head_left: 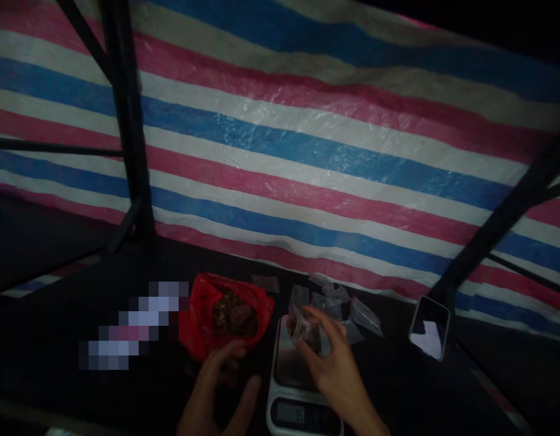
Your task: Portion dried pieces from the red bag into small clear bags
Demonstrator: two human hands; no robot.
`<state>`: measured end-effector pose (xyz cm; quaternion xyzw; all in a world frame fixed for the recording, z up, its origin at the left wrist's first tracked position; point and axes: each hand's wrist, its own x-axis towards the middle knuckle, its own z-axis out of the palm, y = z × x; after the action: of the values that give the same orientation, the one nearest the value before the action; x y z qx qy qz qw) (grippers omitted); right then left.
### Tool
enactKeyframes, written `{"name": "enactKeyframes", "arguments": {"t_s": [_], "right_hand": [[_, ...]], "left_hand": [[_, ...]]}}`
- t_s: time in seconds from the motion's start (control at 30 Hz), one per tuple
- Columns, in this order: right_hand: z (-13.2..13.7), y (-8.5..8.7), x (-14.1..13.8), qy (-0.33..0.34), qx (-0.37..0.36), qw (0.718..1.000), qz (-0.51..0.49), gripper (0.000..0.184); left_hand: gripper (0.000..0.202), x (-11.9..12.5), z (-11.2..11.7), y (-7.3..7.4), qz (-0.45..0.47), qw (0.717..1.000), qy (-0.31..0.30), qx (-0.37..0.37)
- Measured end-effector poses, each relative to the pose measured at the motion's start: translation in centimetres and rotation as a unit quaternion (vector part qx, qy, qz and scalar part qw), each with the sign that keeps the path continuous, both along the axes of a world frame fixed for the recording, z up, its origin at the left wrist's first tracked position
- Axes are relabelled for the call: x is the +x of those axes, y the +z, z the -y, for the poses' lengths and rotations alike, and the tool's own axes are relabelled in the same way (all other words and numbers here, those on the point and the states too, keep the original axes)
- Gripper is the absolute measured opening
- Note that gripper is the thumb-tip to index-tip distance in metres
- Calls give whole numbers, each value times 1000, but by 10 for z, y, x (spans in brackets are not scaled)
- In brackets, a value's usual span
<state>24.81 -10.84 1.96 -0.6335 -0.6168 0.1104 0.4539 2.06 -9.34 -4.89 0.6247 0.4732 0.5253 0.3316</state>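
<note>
- Right hand (332, 357): a small clear bag (302, 333) with brown contents is pinched between thumb and fingers over the scale (289, 366); contact with the plate cannot be told.
- Left hand (210, 393): held half open, left of the scale, thumb parted from curved fingers; whether the red bag (198, 321) is touched cannot be told.
- Red bag: set left of the scale, mouth spread, brown pieces seen inside.
- Other clear bags (366, 316): scattered behind the scale.
- Phone (430, 330): laid right of the scale, well apart.
- Dark table (384, 381) beneath the scale; striped sheet (280, 151) hung behind.
</note>
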Motion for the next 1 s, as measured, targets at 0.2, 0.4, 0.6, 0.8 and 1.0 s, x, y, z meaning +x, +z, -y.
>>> {"name": "enactKeyframes", "arguments": {"t_s": [0.2,0.4,0.6,0.8,1.0], "right_hand": [[1,3,-74,118,14,992,-36,61],[-45,42,-85,166,-43,973,156,49],[-105,42,-87,234,-87,912,324,37],[-116,36,-102,250,-99,911,311,29],[-117,25,-90,197,-109,949,220,35]], "left_hand": [[48,16,-19,55,128,982,-102,-91],[48,-44,-58,72,122,992,-14,-42],[33,-62,-76,53,46,997,-17,-51],[33,-54,-74,39,35,996,-20,-75],[31,-60,-79,37,27,995,-36,-94]]}}
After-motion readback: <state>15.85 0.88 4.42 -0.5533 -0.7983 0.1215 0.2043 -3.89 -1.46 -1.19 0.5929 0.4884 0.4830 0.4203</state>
